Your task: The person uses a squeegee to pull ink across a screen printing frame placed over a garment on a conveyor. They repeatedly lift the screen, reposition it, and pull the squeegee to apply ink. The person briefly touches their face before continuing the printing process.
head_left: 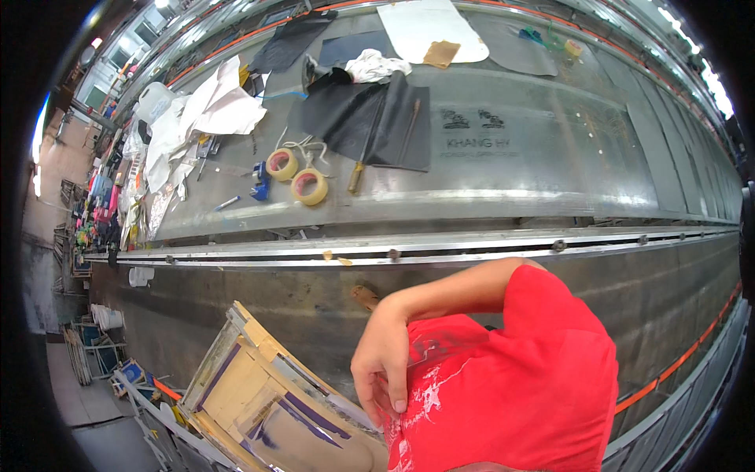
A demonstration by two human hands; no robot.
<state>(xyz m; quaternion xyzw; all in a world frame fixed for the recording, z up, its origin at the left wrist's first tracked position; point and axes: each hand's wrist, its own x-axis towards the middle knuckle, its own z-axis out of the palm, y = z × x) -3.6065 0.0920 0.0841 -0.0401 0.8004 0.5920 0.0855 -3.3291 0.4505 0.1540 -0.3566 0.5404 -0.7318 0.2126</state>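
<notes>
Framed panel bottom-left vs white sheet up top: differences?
Colour: framed panel is yellowish tan with purple patches; white sheet is plain white.
Edge: framed panel has border bars; white sheet has a rounded corner.
Place: framed panel is near the right hand; white sheet lies on the far side of the table.
Shared: both are cut off by the view.

Your red shirt [519, 377], streaked with white, blazed toward five o'clock as purple bands striped the tan panel [303, 434] at seven. Pale-yellow tape rolls [310, 200] showed reddish cores at ten, a sheet [346, 130] gleamed black near twelve, and dark print patterned your grey tabletop [566, 169] past one.
</notes>
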